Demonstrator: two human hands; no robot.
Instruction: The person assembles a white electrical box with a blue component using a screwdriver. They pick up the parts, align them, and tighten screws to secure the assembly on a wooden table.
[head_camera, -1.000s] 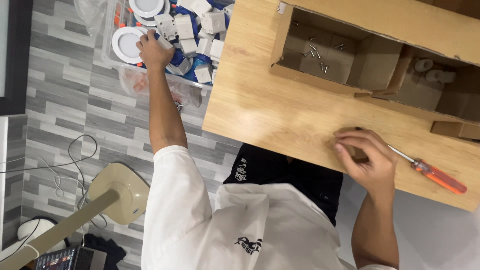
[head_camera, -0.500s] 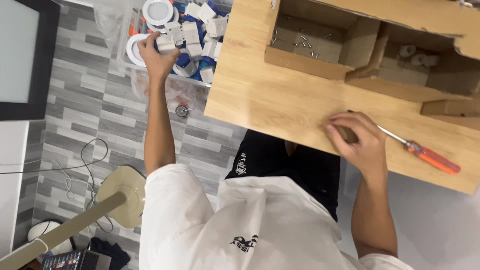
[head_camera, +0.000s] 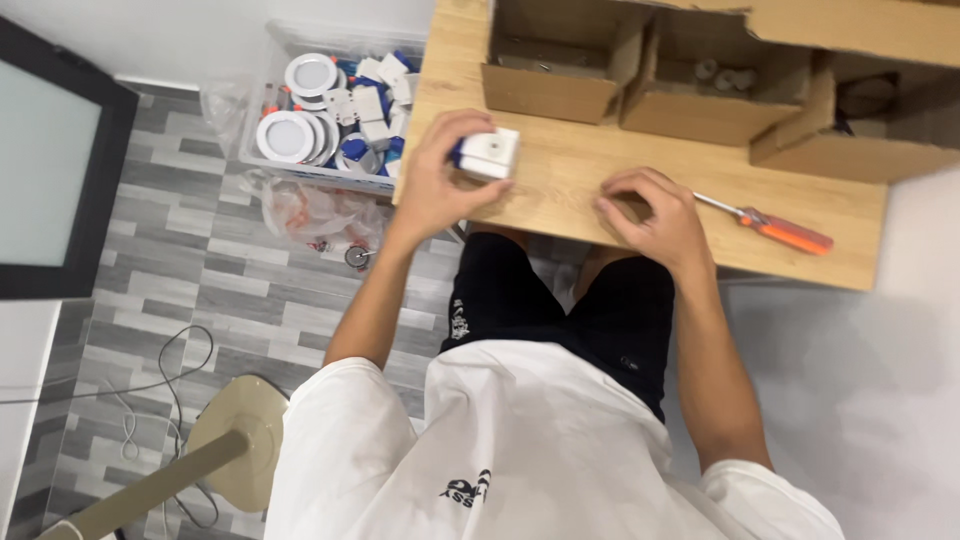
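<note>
A light wooden surface (head_camera: 600, 180) stands over grey plank flooring. At its near left edge, the left hand (head_camera: 440, 185) grips a small white-and-blue box (head_camera: 487, 153), fingers closed around it. The right hand (head_camera: 655, 215) rests curled mid-surface; contents indiscernible. An orange-handled screwdriver (head_camera: 775, 228) lies just beside it.

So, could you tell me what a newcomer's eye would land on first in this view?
Probably the left hand holding a small white box above the near edge of the wooden table, with the right hand resting curled on the tabletop beside it. Next, the orange-handled screwdriver lying to the right, and the clear bin of round white lamps on the floor at the left.
</note>
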